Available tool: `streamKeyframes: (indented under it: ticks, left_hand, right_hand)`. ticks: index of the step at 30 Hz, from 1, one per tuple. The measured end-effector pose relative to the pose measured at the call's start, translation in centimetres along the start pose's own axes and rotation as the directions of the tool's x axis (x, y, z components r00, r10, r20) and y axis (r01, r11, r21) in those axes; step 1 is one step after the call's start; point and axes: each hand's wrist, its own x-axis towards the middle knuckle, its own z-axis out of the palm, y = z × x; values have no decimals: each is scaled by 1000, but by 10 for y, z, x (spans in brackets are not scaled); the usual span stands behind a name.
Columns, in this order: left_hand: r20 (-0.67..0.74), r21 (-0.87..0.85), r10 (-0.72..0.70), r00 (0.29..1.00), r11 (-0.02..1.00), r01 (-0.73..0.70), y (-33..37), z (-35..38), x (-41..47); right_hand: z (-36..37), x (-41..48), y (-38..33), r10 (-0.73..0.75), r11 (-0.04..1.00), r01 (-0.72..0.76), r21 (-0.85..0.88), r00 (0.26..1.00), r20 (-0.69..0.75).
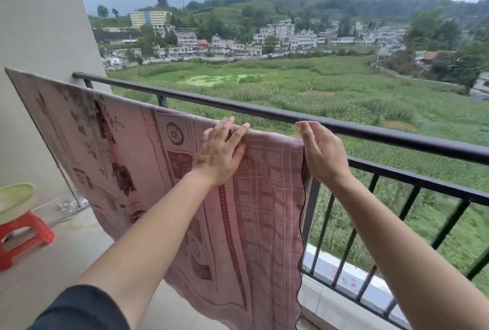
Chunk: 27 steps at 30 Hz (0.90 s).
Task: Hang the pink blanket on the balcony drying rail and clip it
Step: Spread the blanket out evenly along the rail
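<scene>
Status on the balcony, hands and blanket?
Left hand flat on pink blanket. Right hand open at its edge. Blanket draped over rail; no clips seen.

One pink blanket (pixel 185 171) hangs at centre. Two hands: left hand (pixel 221 151) at 12 o'clock, right hand (pixel 321 151) at 2. One red stool (pixel 23 232) and one green basin (pixel 13 196) at 9 o'clock.

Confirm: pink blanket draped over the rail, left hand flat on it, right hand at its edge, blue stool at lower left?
One error: the stool is red, not blue, per the head view. The rest holds: pink blanket over the rail, left hand flat on it, right hand at its edge.
</scene>
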Motion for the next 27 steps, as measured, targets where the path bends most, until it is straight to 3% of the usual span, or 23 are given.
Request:
streamKeyframes:
  ticks: [2, 5, 8, 13, 18, 27]
  left_hand:
    - [49, 31, -63, 997, 998, 61, -25, -5, -6]
    - [152, 66, -44, 987, 997, 35, -66, -14, -18]
    - [196, 82, -29, 980, 997, 13, -107, -25, -28]
    - [220, 40, -116, 969, 993, 110, -178, -40, -40]
    - [290, 23, -239, 927, 970, 243, -252, -45, -58]
    - [244, 102, -440, 864, 898, 428, -429, -31, -82]
  right_hand:
    - [13, 10, -25, -26, 975, 47, -219, 995, 98]
    - [34, 21, -55, 63, 834, 34, -551, 986, 157]
    - [50, 26, -77, 160, 698, -19, -716, 979, 130]
    - [106, 32, -121, 129, 729, -72, -681, 991, 34]
    - [188, 43, -167, 156, 710, -17, -704, 979, 134]
    - [374, 108, -234, -21, 792, 176, -585, 965, 261]
